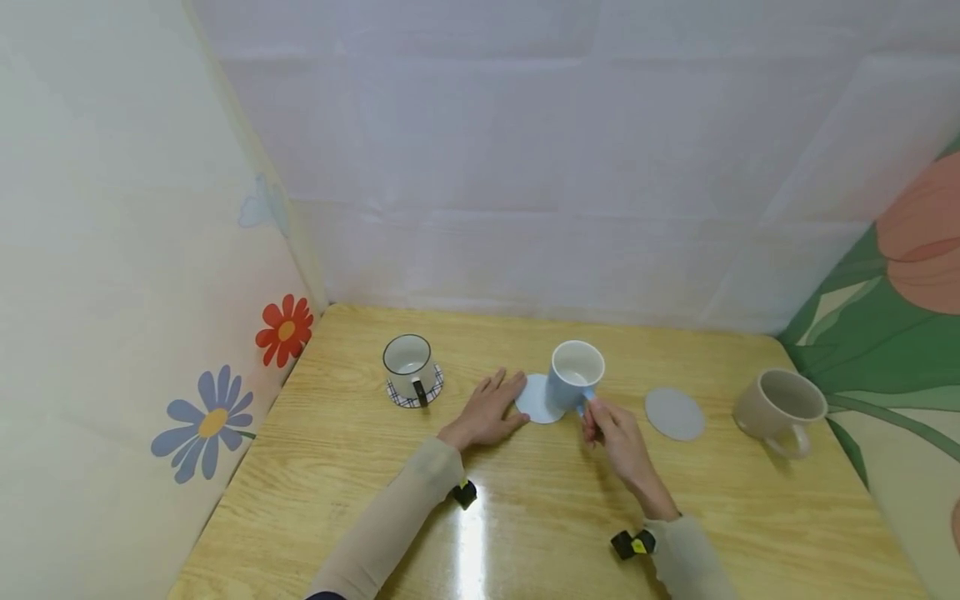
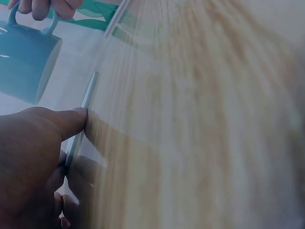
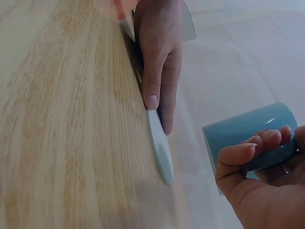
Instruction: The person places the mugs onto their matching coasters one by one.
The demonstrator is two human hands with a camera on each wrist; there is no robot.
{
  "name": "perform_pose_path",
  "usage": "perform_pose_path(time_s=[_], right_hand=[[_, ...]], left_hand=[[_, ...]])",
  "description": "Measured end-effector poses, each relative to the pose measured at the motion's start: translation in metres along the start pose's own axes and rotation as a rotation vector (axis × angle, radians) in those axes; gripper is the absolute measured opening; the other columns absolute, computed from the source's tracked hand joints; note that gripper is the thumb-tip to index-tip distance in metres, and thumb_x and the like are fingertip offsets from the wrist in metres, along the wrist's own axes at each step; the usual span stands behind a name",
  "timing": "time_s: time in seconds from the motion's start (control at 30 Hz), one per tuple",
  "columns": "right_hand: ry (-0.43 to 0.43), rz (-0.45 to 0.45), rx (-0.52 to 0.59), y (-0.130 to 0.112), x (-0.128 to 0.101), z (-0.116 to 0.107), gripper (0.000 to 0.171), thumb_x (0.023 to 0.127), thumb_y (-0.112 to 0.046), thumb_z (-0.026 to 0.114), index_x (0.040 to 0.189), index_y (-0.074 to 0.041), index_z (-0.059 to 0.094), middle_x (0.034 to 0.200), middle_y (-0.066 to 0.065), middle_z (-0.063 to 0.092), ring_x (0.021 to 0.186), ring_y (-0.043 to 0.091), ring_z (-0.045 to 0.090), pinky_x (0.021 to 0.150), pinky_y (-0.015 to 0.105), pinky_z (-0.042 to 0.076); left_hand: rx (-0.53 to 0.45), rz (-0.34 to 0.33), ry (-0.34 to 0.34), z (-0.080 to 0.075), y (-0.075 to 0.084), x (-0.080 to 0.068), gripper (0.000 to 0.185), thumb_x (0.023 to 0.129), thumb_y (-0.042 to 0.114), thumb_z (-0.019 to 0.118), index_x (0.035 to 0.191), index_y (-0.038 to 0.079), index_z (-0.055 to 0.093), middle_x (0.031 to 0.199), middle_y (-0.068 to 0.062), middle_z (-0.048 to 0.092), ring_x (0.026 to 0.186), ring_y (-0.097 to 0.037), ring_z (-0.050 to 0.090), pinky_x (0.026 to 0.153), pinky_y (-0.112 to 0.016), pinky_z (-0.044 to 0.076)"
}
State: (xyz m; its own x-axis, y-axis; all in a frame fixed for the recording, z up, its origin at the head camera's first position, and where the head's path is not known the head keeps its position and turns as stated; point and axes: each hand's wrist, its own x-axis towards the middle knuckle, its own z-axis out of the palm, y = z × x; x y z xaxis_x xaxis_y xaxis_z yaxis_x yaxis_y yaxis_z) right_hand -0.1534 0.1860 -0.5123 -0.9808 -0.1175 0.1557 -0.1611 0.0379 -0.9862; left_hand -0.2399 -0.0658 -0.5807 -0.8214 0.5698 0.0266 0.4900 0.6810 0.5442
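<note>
My right hand [image 1: 617, 437] grips the handle of a light blue mug [image 1: 564, 390] with a white inside. The mug is held above the table, and its base overlaps the right side of a round pale blue coaster [image 1: 534, 400] in the head view. In the right wrist view, curled fingers [image 3: 257, 143] show beside the blue mug wall. My left hand [image 1: 489, 412] lies low on the table left of that coaster, fingers extended. Its thumb [image 2: 71, 120] touches the coaster's edge in the left wrist view, with the other fingers partly hidden behind.
To the left, a white mug [image 1: 408, 358] with a dark rim and handle stands on a checked coaster [image 1: 405, 401]. Right of the blue mug lies a round grey coaster [image 1: 675, 414]. A beige mug [image 1: 776, 404] stands farther right. Fabric walls [image 1: 480, 250] border the wooden table.
</note>
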Motion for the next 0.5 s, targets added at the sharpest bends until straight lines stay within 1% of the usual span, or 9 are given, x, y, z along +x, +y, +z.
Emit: perform_pose_path(time_s=[0.2,0.5], right_hand=[[-0.002,0.003,-0.007,-0.0010,0.0014,0.0015,0.048,0.118,-0.016,0.037,0.087,0.018,0.050,0.076,0.005,0.053,0.067,0.011,0.052,0.056,0.024,0.050],[-0.009,0.024,-0.007,-0.0010,0.0028,0.0027,0.049,0.118,-0.017,0.037,0.087,0.019,0.049,0.076,0.007,0.052,0.066,0.013,0.051,0.056,0.024,0.049]], left_hand=[[-0.023,-0.006,-0.002,-0.0010,0.0010,0.0004,0.077,0.106,0.040,0.062,0.170,0.011,0.027,0.178,-0.003,0.022,0.167,-0.034,0.008,0.136,-0.053,0.003],[-0.019,0.000,0.011,-0.0016,0.0028,-0.0012,0.076,0.107,0.041,0.060,0.169,0.011,0.029,0.178,-0.004,0.024,0.167,-0.035,0.010,0.136,-0.054,0.004]])
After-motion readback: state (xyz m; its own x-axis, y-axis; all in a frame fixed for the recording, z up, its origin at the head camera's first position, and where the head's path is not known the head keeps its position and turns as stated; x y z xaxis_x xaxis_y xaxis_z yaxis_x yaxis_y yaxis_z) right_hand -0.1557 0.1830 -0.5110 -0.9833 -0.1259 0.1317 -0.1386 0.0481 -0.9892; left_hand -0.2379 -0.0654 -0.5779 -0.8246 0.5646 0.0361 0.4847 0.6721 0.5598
